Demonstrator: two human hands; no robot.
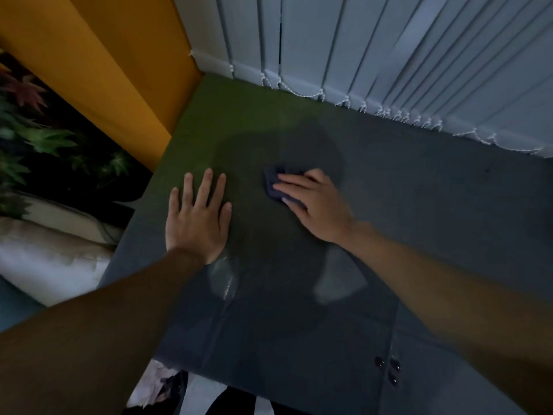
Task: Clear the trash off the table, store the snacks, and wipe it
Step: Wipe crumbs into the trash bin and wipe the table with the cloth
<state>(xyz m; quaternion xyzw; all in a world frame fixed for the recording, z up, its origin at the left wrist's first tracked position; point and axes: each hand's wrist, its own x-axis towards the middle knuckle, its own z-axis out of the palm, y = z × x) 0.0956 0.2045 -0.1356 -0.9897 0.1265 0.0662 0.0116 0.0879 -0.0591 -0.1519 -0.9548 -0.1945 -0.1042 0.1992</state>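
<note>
A dark glossy table (419, 205) fills the middle of the head view, with reflections on its top. My right hand (314, 202) presses a small dark blue cloth (273, 182) flat onto the table's centre, fingers spread over it; only the cloth's left edge shows past the fingertips. My left hand (199, 214) lies flat on the table to the left of the cloth, palm down, fingers apart, holding nothing. I see no trash or snacks on the tabletop.
White vertical blinds (389, 61) with bead chains hang along the table's far edge. An orange wall (119, 70) stands at far left, with plant leaves (39, 136) and a pale cushion (51, 253) beside the table's left edge. A few small droplets (389, 369) sit near the front edge.
</note>
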